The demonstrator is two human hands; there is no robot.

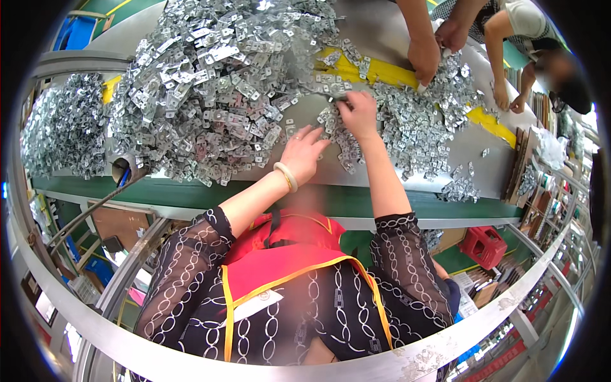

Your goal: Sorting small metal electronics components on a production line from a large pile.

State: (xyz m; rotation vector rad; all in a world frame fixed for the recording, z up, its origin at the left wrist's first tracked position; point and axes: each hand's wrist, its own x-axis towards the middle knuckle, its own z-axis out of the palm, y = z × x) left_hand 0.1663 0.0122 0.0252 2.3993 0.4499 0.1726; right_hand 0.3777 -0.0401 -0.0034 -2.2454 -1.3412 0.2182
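Worktable: grey flat top with a green front edge and a strip of yellow tape across it; it bears loose parts with no bin or tray around them.
Large heap: small flat stamped metal plates, silvery and shiny, roughly rectangular with punched holes, piled thick on the left half of the table.
Smaller spread: the same plates, thinner layer, on the right half, reaching over the yellow tape.
Far-left pile: more of the plates, lying apart beyond a rail.
Cup: round metal container at the table's front edge; contents cannot be made out.
Red crate: plastic, lattice-walled, below the table to the right; contents not visible.
Left hand: palm down, fingers spread flat on the table at the heap's near edge, gripping nothing; pale bangle on the wrist.
Right hand: fingers curled down onto plates at the edge of the smaller spread; whether any plate is pinched cannot be told.
Co-workers' hands: resting on the plates at the far side.
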